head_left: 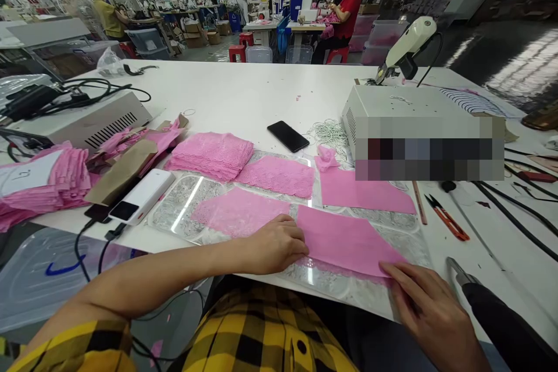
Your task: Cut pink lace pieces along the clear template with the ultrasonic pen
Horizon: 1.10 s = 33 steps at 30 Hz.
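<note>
A smooth pink fabric piece (344,238) lies on a clear patterned template (174,209) near the table's front edge. At its left corner my left hand (279,244) is closed, fingers curled and pressed together on the fabric's edge. My right hand (429,302) pinches the piece's right tip between thumb and fingers. Left of it, a sheer pink lace piece (244,212) lies on the template, partly behind my left hand. Farther back are another lace piece (279,176), a thick stack of pink lace (211,154) and a second smooth pink piece (366,190).
A black phone (288,136) lies beyond the fabric. Orange snips (448,218) and a grey metal-ended tool (462,273) are at the right, near a machine box (401,104). Pink bundles (47,180), a white power bank (142,196) and cables occupy the left.
</note>
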Tool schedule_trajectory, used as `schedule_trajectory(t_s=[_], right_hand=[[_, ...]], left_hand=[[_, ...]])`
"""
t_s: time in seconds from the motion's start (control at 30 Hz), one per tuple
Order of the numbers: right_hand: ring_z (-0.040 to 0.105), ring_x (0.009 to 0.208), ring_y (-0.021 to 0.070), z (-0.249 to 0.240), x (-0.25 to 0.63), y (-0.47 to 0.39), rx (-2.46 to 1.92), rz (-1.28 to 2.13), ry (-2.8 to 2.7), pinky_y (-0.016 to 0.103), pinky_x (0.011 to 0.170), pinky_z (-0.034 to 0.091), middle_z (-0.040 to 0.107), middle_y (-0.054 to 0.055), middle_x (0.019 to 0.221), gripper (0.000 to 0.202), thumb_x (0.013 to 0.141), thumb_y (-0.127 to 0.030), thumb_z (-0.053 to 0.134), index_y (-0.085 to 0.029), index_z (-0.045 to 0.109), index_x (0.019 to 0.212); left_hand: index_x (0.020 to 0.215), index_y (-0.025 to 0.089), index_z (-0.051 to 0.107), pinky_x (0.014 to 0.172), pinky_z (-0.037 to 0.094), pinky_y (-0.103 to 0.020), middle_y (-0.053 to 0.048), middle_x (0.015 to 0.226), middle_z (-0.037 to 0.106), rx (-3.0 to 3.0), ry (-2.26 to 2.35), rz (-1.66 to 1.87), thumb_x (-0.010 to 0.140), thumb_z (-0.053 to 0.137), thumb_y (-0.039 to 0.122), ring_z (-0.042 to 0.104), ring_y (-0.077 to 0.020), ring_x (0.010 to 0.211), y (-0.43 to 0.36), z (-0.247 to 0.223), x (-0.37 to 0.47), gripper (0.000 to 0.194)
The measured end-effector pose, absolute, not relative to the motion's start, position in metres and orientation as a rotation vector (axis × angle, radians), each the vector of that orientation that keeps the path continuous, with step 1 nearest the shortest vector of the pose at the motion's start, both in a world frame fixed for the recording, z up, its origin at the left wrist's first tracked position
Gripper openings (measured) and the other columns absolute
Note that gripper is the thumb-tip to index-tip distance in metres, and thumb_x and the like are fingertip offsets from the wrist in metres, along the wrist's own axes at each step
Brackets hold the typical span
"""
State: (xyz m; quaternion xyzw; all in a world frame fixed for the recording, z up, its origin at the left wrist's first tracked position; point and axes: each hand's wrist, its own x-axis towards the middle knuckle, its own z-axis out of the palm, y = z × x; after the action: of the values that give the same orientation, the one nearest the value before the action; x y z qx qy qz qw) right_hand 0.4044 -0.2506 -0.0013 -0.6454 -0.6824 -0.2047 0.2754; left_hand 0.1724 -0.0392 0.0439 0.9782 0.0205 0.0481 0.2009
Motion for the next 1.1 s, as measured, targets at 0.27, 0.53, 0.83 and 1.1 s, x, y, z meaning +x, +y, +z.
schedule_trajectory(t_s=[0.27, 0.53, 0.83, 1.1], right_hand=[[0.062, 0.084, 0.0180, -0.001, 0.404, -0.251, -1.767, -0.502, -1.790, 0.034, 0.081, 0.050, 0.066, 0.003, 0.091, 0.030, 0.089, -0.017, 0.053, -0.024, 0.062, 0.117], [0.063, 0.086, 0.0180, -0.008, 0.405, -0.253, -1.757, -0.482, -1.739, 0.033, 0.083, 0.051, 0.067, 0.005, 0.095, 0.030, 0.088, -0.016, 0.055, -0.023, 0.063, 0.116], [0.063, 0.088, 0.0177, -0.008, 0.403, -0.254, -1.757, -0.478, -1.718, 0.033, 0.083, 0.051, 0.067, 0.004, 0.096, 0.028, 0.089, -0.017, 0.055, -0.023, 0.063, 0.115], [0.063, 0.086, 0.0182, -0.009, 0.403, -0.253, -1.765, -0.478, -1.697, 0.035, 0.083, 0.051, 0.067, 0.003, 0.094, 0.029, 0.090, -0.019, 0.053, -0.026, 0.062, 0.117]], left_hand=[[0.083, 0.017, 0.068, 0.084, 0.041, -0.030, -0.004, 0.083, 0.069, 2.711, 0.134, 0.128, 0.089, 0.055, 0.015, 0.062, -0.0160, 0.080, -0.043, 0.042, 0.175, 0.015], [0.081, 0.017, 0.065, 0.079, 0.045, -0.027, -0.004, 0.086, 0.067, 2.758, 0.194, 0.039, 0.089, 0.054, 0.015, 0.061, -0.0152, 0.080, -0.048, 0.048, 0.175, 0.014], [0.075, 0.016, 0.063, 0.076, 0.048, -0.026, -0.005, 0.086, 0.065, 2.790, 0.255, -0.046, 0.087, 0.052, 0.013, 0.060, -0.0157, 0.080, -0.053, 0.055, 0.176, 0.016], [0.073, 0.016, 0.066, 0.073, 0.048, -0.025, -0.005, 0.087, 0.065, 2.781, 0.324, -0.089, 0.082, 0.053, 0.012, 0.061, -0.0158, 0.078, -0.057, 0.057, 0.179, 0.016]])
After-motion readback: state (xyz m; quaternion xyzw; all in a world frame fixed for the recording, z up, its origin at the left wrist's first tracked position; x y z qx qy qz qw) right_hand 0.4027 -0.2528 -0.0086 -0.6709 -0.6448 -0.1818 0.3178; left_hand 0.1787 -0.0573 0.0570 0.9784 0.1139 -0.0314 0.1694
